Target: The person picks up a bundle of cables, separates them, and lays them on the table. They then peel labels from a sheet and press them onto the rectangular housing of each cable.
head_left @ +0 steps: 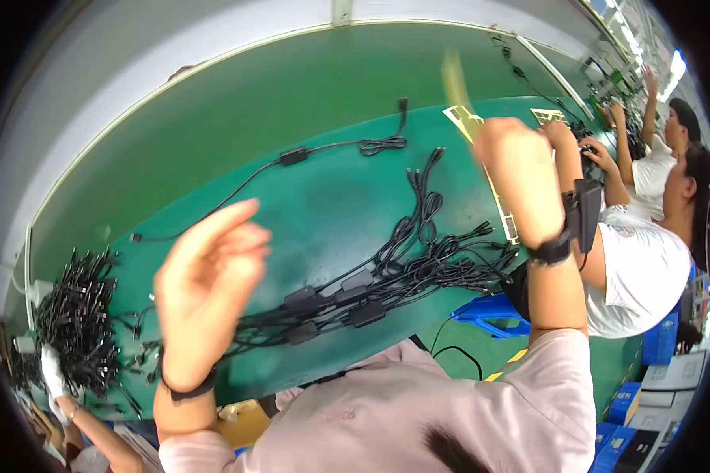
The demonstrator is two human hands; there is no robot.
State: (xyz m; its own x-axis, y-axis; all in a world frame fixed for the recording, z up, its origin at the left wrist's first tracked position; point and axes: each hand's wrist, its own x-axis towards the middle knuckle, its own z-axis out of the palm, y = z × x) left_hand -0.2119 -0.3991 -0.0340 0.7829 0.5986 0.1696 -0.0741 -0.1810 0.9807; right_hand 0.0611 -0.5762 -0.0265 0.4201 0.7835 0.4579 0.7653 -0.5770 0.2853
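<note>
My left hand (209, 284) is raised over the left part of the green table, thumb and fingers apart, with nothing in it. My right hand (513, 150) is closed at the table's far right side. From its fingers a yellow strip (454, 83) sticks up, smeared by motion. Beside and under that hand lies a thin pale-yellow label sheet frame (503, 209), partly hidden. A bundle of black cables with small boxes (355, 296) stretches between my forearms. Beyond it a single black cable with an inline box (294, 156) lies stretched out, partly coiled near its right end.
A dense pile of black cables (79, 323) covers the table's left end, near another person's white-gloved hand (53, 370). At the right, people in white shirts (639, 268) work close by my arm. A blue plastic stool (493, 314) stands below the table edge.
</note>
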